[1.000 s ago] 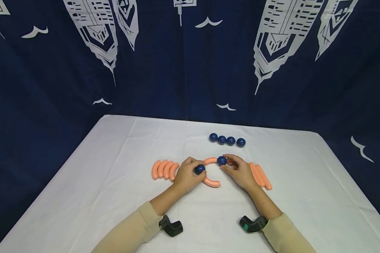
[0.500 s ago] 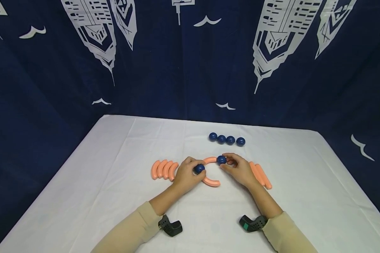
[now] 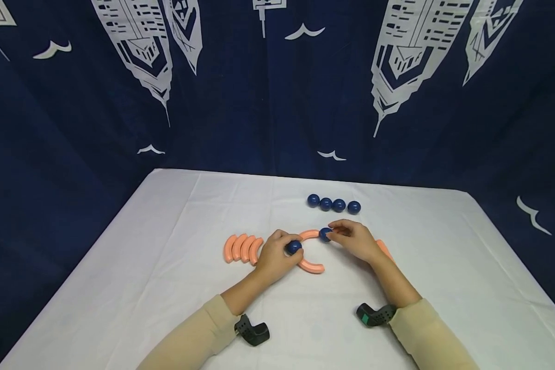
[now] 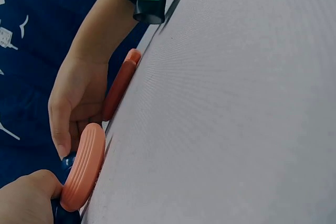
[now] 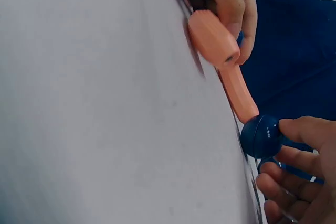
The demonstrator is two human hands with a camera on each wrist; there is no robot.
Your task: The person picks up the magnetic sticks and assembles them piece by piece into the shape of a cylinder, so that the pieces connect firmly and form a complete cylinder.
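On the white table, my left hand (image 3: 275, 258) pinches a blue ball (image 3: 293, 247) between thumb and fingers. Two orange curved rods meet near that ball: the far curved rod (image 3: 310, 234) reaches to a second blue ball (image 3: 325, 235), the near curved rod (image 3: 312, 266) has a free end. At the second ball is my right hand (image 3: 357, 241), thumb and index finger against its right side. The right wrist view shows this ball (image 5: 262, 136) touching the rod's end (image 5: 240, 95). In the left wrist view a curved rod (image 4: 86, 166) partly hides the left hand's ball.
Several orange curved rods (image 3: 244, 248) lie side by side left of my left hand. Several blue balls (image 3: 332, 204) form a row farther back. Orange straight rods (image 3: 384, 248) lie partly hidden under my right forearm. A dark blue curtain (image 3: 268, 103) hangs behind the table.
My right hand has shifted slightly right and away from me, its fingers now at the second ball's right side rather than around it. The left hand stays on its ball.
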